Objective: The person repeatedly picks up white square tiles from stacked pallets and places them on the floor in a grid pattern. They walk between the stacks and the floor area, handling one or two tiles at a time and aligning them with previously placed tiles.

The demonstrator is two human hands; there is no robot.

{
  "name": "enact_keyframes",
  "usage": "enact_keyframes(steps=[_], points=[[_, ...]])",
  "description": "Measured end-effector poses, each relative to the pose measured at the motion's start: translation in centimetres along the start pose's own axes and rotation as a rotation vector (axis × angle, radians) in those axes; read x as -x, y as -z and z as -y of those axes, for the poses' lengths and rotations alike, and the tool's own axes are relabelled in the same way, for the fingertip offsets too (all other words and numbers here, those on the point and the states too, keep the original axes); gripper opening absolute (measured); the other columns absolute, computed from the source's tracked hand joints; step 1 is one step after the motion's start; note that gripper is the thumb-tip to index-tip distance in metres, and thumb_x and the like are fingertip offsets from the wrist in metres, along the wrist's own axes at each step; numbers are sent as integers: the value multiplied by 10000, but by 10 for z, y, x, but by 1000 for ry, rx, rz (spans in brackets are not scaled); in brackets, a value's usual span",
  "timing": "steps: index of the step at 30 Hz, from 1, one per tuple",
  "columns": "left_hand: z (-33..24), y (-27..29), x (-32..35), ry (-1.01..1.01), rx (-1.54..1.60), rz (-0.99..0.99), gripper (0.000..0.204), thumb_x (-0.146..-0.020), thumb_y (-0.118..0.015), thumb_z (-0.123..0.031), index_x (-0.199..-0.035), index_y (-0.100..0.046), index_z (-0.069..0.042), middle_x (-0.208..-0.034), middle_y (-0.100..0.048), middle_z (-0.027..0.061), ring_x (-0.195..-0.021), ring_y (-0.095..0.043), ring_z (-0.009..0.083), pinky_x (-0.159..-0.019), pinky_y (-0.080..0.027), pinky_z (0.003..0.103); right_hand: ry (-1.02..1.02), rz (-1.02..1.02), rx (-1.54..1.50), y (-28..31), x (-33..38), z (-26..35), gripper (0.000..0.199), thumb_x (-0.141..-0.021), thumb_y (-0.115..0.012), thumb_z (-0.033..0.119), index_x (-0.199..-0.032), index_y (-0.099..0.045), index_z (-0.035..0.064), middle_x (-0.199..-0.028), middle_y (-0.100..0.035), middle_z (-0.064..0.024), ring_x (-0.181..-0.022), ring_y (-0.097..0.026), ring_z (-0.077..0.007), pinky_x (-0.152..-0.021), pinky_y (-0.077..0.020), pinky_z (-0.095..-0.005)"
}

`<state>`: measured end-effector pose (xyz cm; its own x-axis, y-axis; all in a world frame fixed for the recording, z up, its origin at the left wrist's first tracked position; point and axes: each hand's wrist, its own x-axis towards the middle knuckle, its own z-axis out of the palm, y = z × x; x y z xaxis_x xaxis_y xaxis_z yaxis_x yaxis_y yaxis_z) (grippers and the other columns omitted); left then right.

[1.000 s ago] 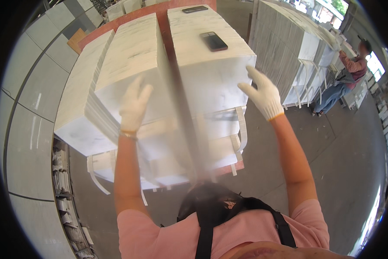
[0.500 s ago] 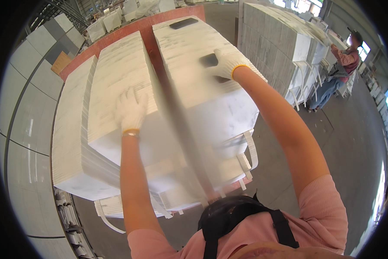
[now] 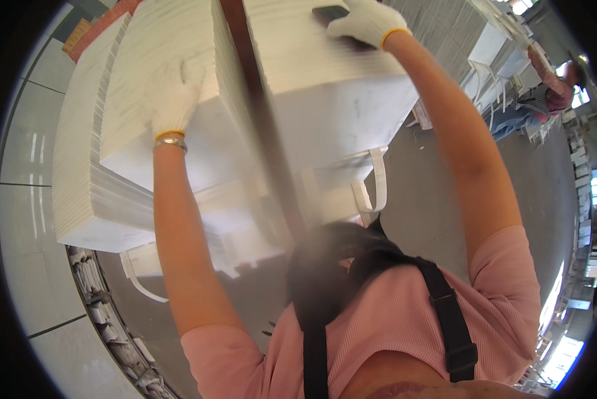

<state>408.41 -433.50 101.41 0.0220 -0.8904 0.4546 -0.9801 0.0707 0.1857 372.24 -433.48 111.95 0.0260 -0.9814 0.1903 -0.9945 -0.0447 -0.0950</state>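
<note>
— Where was the dark phone (image 3: 330, 13)?
— Atop the right white stack (image 3: 325, 86), under the gloved right hand (image 3: 365, 20), which closed over it; its long axis I couldn't tell.
— And the left hand (image 3: 172, 93)?
— Flat, fingers spread, on the neighbouring stack (image 3: 125, 146).

Left hand (image 3: 173, 93): flat on the left tall white paper stack (image 3: 145, 153).
Right hand (image 3: 365, 20): on the right tall white paper stack (image 3: 338, 100), over what may be a dark flat phone (image 3: 330, 12).

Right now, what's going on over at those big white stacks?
A person in white work gloves leans over two tall stacks of white sheets. The left hand lies flat on the left stack. The right hand reaches across the right stack to a dark flat phone-like object on top. Another person works in the background.
</note>
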Motion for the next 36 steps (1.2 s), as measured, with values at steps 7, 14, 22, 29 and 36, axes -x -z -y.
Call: enact_keyframes(steps=[7,14,22,29,36], points=[[-13,20,7,50,-39,37,629,-965,-516,-581,-1426,-605,-163,-1447,-609,126,-1331,-555,343,-1079,-449,450,162,-43,61,13,-60,-33,923,-682,-749,569,-1426,-565,53,-1108,-730,-276,-1007,-721,-410,-873,-566,-450],[-13,18,6,49,6,47,628,-963,-531,-572,-1405,-626,-136,-1429,-628,119,-1301,-586,328,-1078,-456,415,345,-81,174,-16,-183,-46,939,-681,-792,548,-1460,-538,90,-1122,-731,-252,-1035,-713,-390,-881,-563,-450],[-17,22,7,1,-1,-18,621,-951,-547,-569,-1377,-648,-128,-1393,-648,105,-1267,-600,331,-1046,-483,425,393,65,91,-48,-248,-74,1101,-634,-846,560,-1539,-475,56,-1400,-626,-254,-1268,-629,-365,-1059,-503,-402],[-18,22,9,37,-71,20,590,-972,-575,-512,-1408,-622,-119,-1466,-601,86,-1357,-542,286,-1118,-429,395,384,96,-6,-53,-249,-82,1074,-682,-835,580,-1545,-465,58,-1431,-598,-258,-1298,-604,-375,-1074,-486,-401],[-14,20,9,49,-39,27,632,-966,-532,-568,-1410,-618,-127,-1501,-575,69,-1399,-498,265,-1142,-402,403,353,-31,-17,-14,-161,-97,956,-846,-730,588,-1584,-402,77,-1442,-588,-265,-1308,-608,-367,-1116,-456,-414]])
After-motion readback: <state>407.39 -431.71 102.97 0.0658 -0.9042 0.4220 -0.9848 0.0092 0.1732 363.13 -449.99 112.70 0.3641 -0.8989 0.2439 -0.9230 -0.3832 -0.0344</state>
